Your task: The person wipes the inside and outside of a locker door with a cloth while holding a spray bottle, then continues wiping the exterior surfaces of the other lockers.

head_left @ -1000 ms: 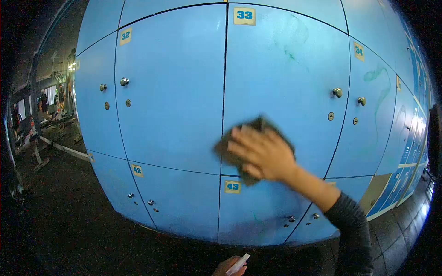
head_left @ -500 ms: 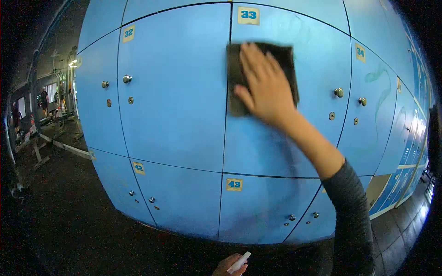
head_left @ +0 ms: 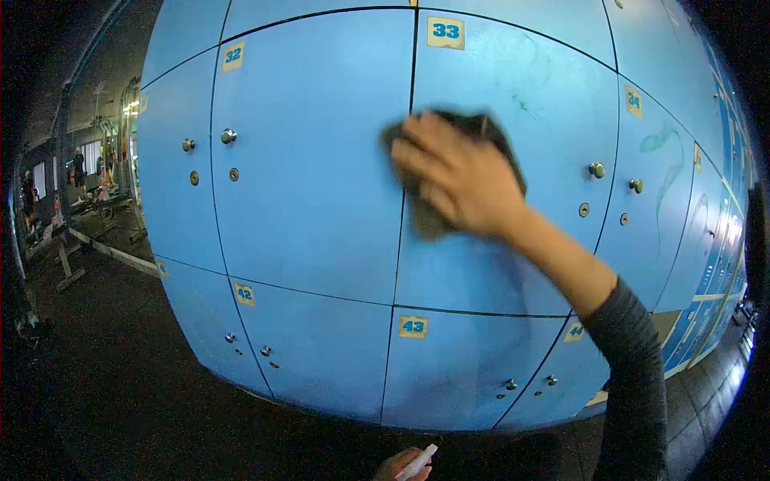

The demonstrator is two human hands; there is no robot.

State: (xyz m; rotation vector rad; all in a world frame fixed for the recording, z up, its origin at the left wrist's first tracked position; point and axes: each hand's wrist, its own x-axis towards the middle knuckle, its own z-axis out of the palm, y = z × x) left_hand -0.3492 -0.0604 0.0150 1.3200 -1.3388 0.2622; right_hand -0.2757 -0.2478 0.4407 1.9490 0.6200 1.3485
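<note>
My right hand, somewhat blurred, presses a dark cloth against the blue locker door numbered 33. The cloth reaches over the seam toward door 32. Green smears show on door 33 above and right of the cloth. Low in the view, my left hand is closed around a white spray nozzle; whatever is below the nozzle is out of the frame.
Metal knobs stick out from the doors, such as the knob on door 33. Door 34 carries a green smear. Gym equipment and people stand at the far left. Dark floor lies below.
My right hand has moved down a little with the cloth, and its fingers now point more to the left. The cloth is more crumpled. The view has shifted slightly.
</note>
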